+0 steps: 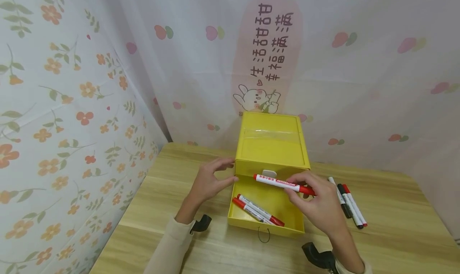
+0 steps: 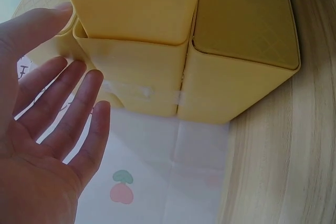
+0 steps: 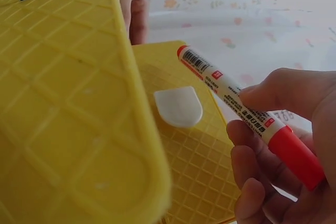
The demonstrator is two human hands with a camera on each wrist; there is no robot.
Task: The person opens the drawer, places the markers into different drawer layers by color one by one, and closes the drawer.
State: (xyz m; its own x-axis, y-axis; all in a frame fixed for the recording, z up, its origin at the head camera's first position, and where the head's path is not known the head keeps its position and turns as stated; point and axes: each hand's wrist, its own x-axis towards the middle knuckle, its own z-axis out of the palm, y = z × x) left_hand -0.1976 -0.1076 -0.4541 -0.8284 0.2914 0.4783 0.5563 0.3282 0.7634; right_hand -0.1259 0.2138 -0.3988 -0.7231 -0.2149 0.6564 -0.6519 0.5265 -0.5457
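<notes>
Between thumb and fingers, my right hand [image 1: 320,200] pinches a whiteboard marker [image 1: 276,182] with a white barrel and red cap. It is held above the pulled-out drawer [image 1: 291,229] of a yellow box [image 1: 273,146]. Two red-capped markers [image 1: 256,210] lie slantwise in the drawer. My left hand [image 1: 208,182] is at the box's left side, fingers spread and holding nothing; whether a fingertip touches the box I cannot tell. In the right wrist view the marker [image 3: 226,87] is tilted, cap end in the palm.
On the wooden table [image 1: 395,202], right of the box, lie a few markers [image 1: 353,206] with black and red ends. A white tab [image 1: 269,173] shows at the box front, and a thin loop [image 1: 264,236] hangs from the drawer front. Printed cloth [image 1: 201,66] stands behind the box.
</notes>
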